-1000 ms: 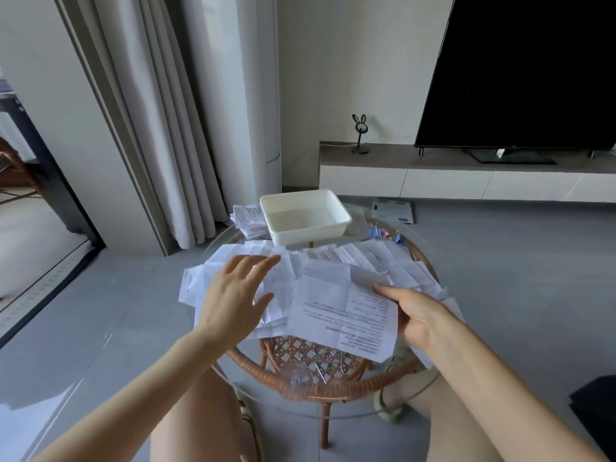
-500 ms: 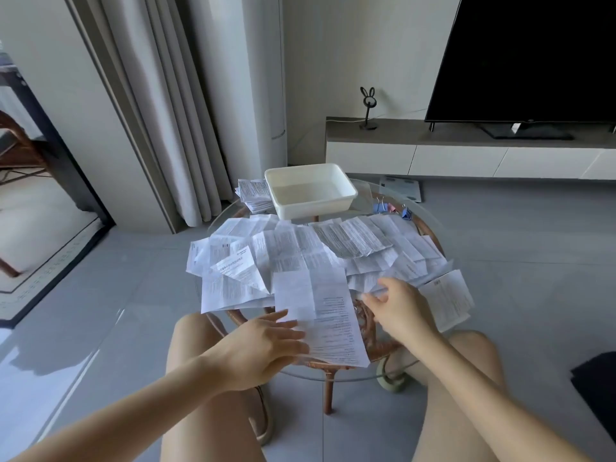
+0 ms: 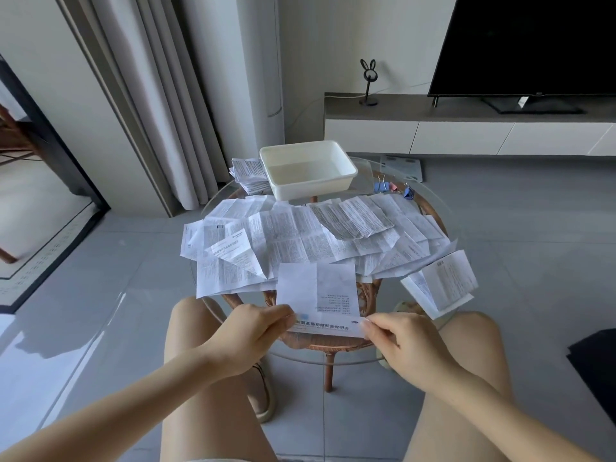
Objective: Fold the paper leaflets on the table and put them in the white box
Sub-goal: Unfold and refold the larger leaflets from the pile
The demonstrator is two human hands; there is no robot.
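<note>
Head camera looks down on one paper leaflet point(image 3: 316, 295) held up over the near rim of the table point(image 3: 300, 353), in front of the person's knees. The left hand point(image 3: 246, 331) pinches its near left corner between thumb and curled fingers, and the right hand point(image 3: 400, 338) pinches the near right corner the same way. The sheet shows a lengthwise crease and a line of blue print along the edge nearest the hands. Its far edge overlaps the pile in this view, and whether it touches the pile cannot be told. Beyond it, a loose pile of leaflets point(image 3: 300, 238) lies unfolded and overlapping across most of the round glass top. Some of them jut over the left rim, and one leaflet point(image 3: 440, 281) hangs off the right rim. At the far side of the table stands the white box point(image 3: 310, 190), open-topped, with nothing seen inside it. Just beside its left wall sits a stack of folded leaflets point(image 3: 250, 175). To the right of the box, near the far right rim, lie a few binder clips point(image 3: 383, 187), apart from the box and just behind the pile. The spread pile lies between the hands and the box. Bare glass shows at the near rim by the hands and to the right of the box. Under the glass is a rattan base point(image 3: 333, 345). Around the table is grey tiled floor, with a flat scale point(image 3: 401, 166) on it behind the table. Curtains point(image 3: 173, 95) hang at the left, and a low cabinet point(image 3: 466, 135) at the back carries a television point(image 3: 533, 45) and a rabbit-eared ornament point(image 3: 368, 81).
</note>
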